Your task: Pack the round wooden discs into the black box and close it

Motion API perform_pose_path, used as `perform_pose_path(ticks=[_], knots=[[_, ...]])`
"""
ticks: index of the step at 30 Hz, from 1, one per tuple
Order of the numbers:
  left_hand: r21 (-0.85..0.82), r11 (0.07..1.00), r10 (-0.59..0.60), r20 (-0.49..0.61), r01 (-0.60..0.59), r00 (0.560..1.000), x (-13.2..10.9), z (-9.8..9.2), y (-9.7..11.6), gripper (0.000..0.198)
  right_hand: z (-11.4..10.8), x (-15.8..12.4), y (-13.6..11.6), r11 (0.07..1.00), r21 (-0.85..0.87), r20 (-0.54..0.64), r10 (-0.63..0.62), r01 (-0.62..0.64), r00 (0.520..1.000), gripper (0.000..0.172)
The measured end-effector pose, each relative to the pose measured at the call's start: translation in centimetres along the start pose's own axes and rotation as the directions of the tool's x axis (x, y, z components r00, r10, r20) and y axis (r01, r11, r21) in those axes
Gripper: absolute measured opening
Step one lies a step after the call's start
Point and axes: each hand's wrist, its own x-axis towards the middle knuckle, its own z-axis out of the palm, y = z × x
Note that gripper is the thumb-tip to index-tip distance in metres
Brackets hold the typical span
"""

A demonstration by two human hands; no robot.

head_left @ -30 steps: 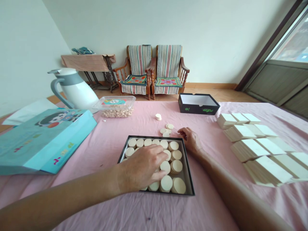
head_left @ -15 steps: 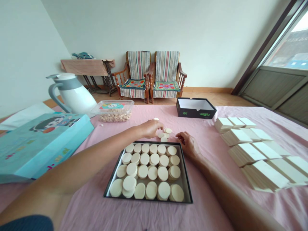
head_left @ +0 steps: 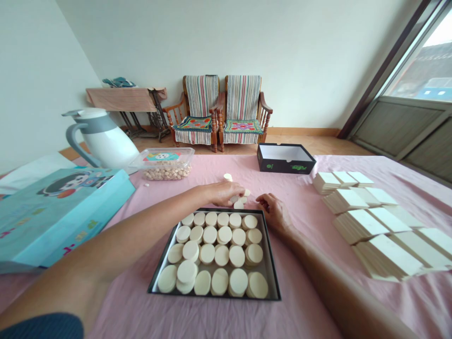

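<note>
My left hand [head_left: 229, 192] reaches over the far edge of a shallow black-edged tray [head_left: 214, 297]. Its fingers are closed at a pale round wooden disc [head_left: 247, 192] on a small loose heap. A few more discs [head_left: 239, 205] of that heap lie on the cloth below the fingertips, partly hidden. My right hand [head_left: 275, 209] rests beside the tray's far right corner, fingers loosely bent and apart, with nothing visible in them. Rows of stacked wooden discs [head_left: 221, 255] fill much of the tray. Behind my left hand lies a separate small pile of discs [head_left: 228, 177].
A black box [head_left: 286, 165] stands at the back. Stacks of pale rectangular boards [head_left: 363, 221] sit on the right. To the left are a clear tub of small beige pieces [head_left: 165, 172], a white-grey jug [head_left: 106, 136] and a blue box [head_left: 60, 216] on the pink cloth [head_left: 212, 165].
My left hand has moved a little to the right, over the loose discs. My right hand stays beside the tray corner. The view has shifted slightly.
</note>
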Motion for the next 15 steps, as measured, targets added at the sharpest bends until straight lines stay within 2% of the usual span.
perform_pose_path(ticks=[9, 12, 15], knots=[[-0.010, 0.998, -0.056, -0.099, 0.055, 0.993, -0.2, 0.3, -0.1, 0.017, 0.3, 0.0, 0.5, 1.000, 0.008, -0.015, -0.015, 0.015, 1.000, 0.013], [-0.010, 0.994, -0.111, -0.186, 0.111, 0.976, -1.6, -0.8, 0.1, 0.014, 0.3, 0.0, 0.5, 1.000, 0.000, -0.027, -0.015, 0.015, 1.000, 0.013], [-0.034, 0.987, -0.158, -0.260, 0.155, 0.953, -4.0, -2.5, 1.9, 0.008, 0.2, -0.1, 0.5, 1.000, -0.013, -0.028, -0.018, 0.018, 0.999, 0.014]])
